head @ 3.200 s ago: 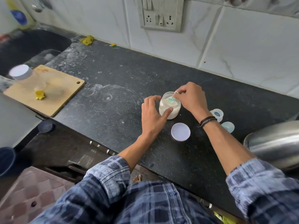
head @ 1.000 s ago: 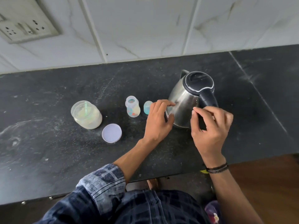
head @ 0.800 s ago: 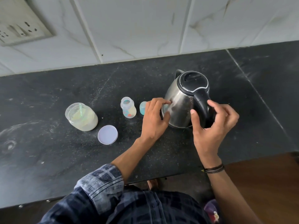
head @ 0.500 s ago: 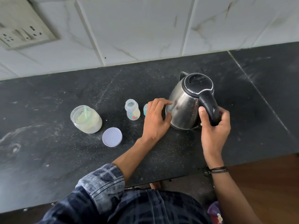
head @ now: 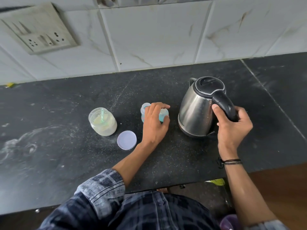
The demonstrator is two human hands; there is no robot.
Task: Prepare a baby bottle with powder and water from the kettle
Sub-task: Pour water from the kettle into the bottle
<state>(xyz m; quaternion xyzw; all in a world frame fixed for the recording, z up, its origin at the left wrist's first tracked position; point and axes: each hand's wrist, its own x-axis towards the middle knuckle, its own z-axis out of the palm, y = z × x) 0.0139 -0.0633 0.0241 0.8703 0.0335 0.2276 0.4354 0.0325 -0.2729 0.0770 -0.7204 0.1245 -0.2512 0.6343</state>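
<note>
- Right grip (head: 232,128) is wrapped round the black plastic handle (head: 223,103) of the kettle (head: 194,113). The fingers curl under it and the thumb lies up the inner side, so I can lift and tip it one-handed. The kettle stands on the desk (head: 66,155), lid shut, spout turned toward the wall.
- Just left of the kettle stands the baby bottle (head: 143,110), upright and open-mouthed, small and clear with a coloured print on its side. My left grip (head: 154,125) arches over it, I judge to steady it for the pour (a bottle this light would skid or topple under a stream).
- Whether that left grip has actually closed on the bottle I cannot tell. Its bent fingers hide most of it, and a teal cap (head: 164,113) sits between forefinger and thumb.
- Kettle body is brushed steel, rounded, wider at the base and smooth enough to catch the light.
- Farther left stands the powder jar (head: 103,125), clear and squat, partly full of pale powder, with a green scoop (head: 102,114) leaning inside. Its round white lid (head: 127,140) lies flat on the desk in front (handy if more powder is wanted).
- Desk is dark speckled stone, smeared with white dust. Behind it are glossy marbled tiles (head: 157,39) and a grimy socket plate (head: 39,34).
</note>
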